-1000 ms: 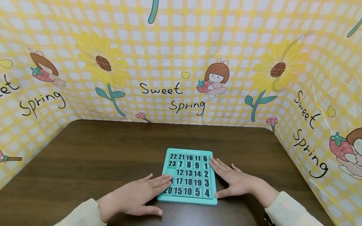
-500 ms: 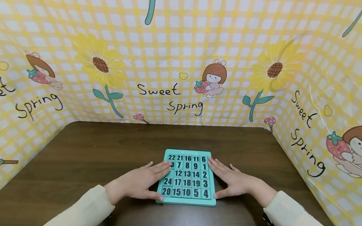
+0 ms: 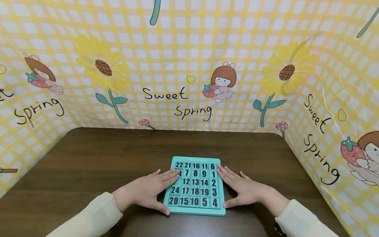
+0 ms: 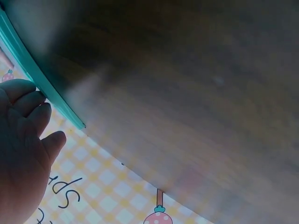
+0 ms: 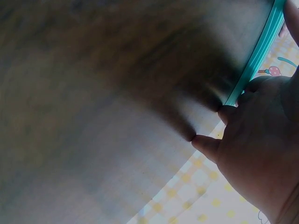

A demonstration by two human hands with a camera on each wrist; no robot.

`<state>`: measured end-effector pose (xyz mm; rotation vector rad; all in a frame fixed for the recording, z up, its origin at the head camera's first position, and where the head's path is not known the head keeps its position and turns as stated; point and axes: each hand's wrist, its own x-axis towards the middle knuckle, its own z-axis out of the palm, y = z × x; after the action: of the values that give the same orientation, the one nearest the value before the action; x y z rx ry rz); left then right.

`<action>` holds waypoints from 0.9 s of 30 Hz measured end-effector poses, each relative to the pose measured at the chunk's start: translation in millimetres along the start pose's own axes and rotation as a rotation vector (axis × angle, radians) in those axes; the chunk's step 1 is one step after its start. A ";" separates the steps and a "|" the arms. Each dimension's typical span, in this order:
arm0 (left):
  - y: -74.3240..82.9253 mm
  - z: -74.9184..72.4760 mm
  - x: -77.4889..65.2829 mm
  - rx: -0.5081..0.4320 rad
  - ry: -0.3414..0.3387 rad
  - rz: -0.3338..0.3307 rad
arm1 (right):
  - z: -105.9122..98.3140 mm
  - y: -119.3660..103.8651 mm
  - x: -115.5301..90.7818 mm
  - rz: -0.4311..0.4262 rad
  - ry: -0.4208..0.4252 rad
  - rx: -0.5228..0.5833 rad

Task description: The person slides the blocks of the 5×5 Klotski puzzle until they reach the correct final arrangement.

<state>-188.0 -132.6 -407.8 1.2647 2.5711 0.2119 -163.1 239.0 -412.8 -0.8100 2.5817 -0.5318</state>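
A turquoise number slide puzzle point(image 3: 195, 212) lies flat on the table, its tiles carrying black numbers. One gap shows in the left column, between the 24 tile point(image 3: 175, 190) and the partly covered 23 tile point(image 3: 179, 173). My left hand point(image 3: 145, 191) has straight fingertips on that 23 tile, with the thumb at the frame's lower left corner. Along the right rim rest the straight fingers of my right hand point(image 3: 247, 192), the thumb touching the lower right corner. Both wrist views show the puzzle's edge point(image 4: 42, 84) beside the left hand point(image 4: 21, 144) and right hand point(image 5: 257, 144).
The dark wooden table point(image 3: 118, 148) extends behind and to both sides of the puzzle. A yellow checked cloth point(image 3: 177, 42) with flowers and printed words stands as a wall along its back and sides.
My left hand has moved up from the 24 tile to the 23 tile, uncovering 24, and its thumb has come to the frame's corner. My right hand stays in place.
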 end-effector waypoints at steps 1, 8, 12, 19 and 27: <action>0.4 -0.1 -0.3 -0.003 -0.002 0.001 | -0.4 -0.3 -0.1 -0.001 0.000 0.002; 3.3 1.1 -2.6 0.018 -0.003 0.028 | -1.3 -1.1 -1.1 0.004 0.002 0.007; 7.3 0.3 -5.1 0.042 0.009 0.051 | 0.1 0.7 -1.1 0.013 0.005 0.008; 9.8 0.4 -8.6 0.102 0.040 0.112 | 0.9 1.7 -0.9 0.025 0.008 0.009; 4.6 -5.7 -7.6 0.050 0.051 0.057 | 0.6 0.2 0.2 0.013 0.004 0.001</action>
<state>-181.8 -136.0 -399.9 1.3680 2.6003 0.1944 -163.1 238.9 -413.4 -0.7921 2.5887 -0.5316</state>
